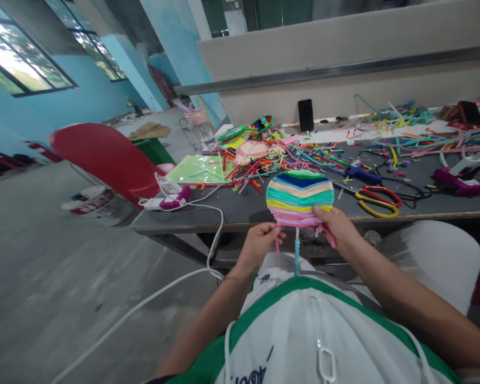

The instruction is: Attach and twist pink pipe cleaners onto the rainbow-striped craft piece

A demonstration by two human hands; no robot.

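A round fan woven from striped pipe cleaners (300, 196), in green, blue, cream, teal, yellow and pink bands, is held upright over the table's front edge. My left hand (259, 242) pinches its lower left rim, fingers closed on the pink strands. On the lower right rim my right hand (336, 226) grips it, thumb on the pink band. A twisted blue and pink stem (296, 255) hangs down between my hands.
The dark table (240, 210) carries loose pipe cleaners (264, 170), red and yellow scissors (374, 200), a blue glue gun (360, 173), a purple glue gun (460, 181), a black phone (305, 114) and a white cable (216, 234). A red chair (104, 154) stands left.
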